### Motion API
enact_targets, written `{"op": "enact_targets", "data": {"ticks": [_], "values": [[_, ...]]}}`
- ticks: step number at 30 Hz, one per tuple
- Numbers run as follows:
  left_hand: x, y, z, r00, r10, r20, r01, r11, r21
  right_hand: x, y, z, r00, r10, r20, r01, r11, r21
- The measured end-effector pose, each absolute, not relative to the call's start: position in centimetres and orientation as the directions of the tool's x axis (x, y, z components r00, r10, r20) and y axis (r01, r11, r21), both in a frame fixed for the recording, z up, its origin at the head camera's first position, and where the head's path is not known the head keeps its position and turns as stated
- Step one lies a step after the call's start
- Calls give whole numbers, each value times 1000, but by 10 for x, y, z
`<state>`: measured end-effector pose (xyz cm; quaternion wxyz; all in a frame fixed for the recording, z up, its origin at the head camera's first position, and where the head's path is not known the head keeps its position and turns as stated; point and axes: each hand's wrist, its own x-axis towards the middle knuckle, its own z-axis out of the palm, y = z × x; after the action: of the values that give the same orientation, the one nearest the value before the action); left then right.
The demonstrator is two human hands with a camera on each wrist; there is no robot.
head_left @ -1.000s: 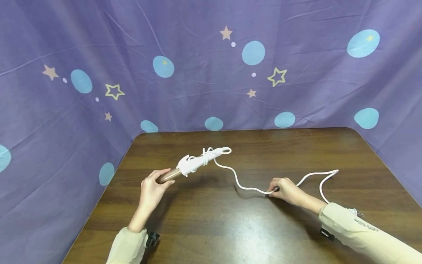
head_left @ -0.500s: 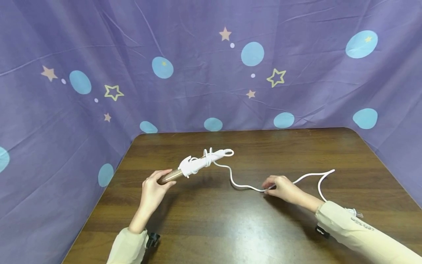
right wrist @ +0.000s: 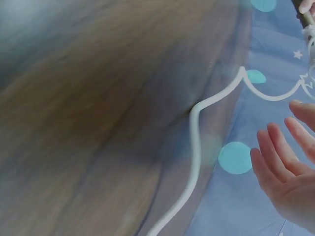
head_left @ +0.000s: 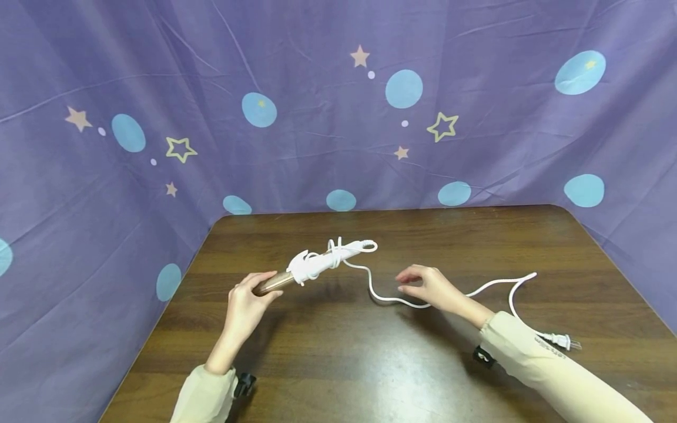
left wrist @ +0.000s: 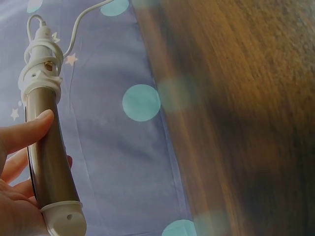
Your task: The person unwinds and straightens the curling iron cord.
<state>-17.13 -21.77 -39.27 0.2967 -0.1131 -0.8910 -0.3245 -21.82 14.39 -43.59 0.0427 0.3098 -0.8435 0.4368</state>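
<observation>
My left hand (head_left: 245,305) grips the gold barrel of a curling iron (head_left: 315,265), whose white handle points to the back right. Several loops of its white cord (head_left: 391,299) are wrapped around that handle. In the left wrist view, thumb and fingers close around the iron's barrel (left wrist: 47,142) just above its white tip. From the handle the loose cord runs rightward over the table, passing beneath my right wrist. My right hand (head_left: 432,288) hovers with nothing in it, fingers loosely bent. The right wrist view shows its fingers (right wrist: 275,152) spread apart, off the cord (right wrist: 196,142).
The cord's white plug (head_left: 562,341) lies on the brown wooden table (head_left: 370,376) beside my right sleeve. Purple fabric (head_left: 317,141) with stars and blue dots hangs behind and along the sides of the table. A black strap piece sits under each cuff.
My right hand has let go of the cord and moved left and slightly up, toward the handle. The plug has come fully into view. My left hand stays nearly still with the curling iron.
</observation>
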Motion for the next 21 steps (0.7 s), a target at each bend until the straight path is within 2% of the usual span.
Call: {"op": "enact_targets", "data": {"ticks": [10, 21], "values": [[-170, -220, -395, -796, 31, 605, 407, 767, 497, -228, 115, -436, -863, -434, 259, -411, 306, -859], [-168, -224, -396, -785, 87, 613, 458, 747, 482, -228, 95, -437, -872, -428, 237, -349, 204, -915]]}}
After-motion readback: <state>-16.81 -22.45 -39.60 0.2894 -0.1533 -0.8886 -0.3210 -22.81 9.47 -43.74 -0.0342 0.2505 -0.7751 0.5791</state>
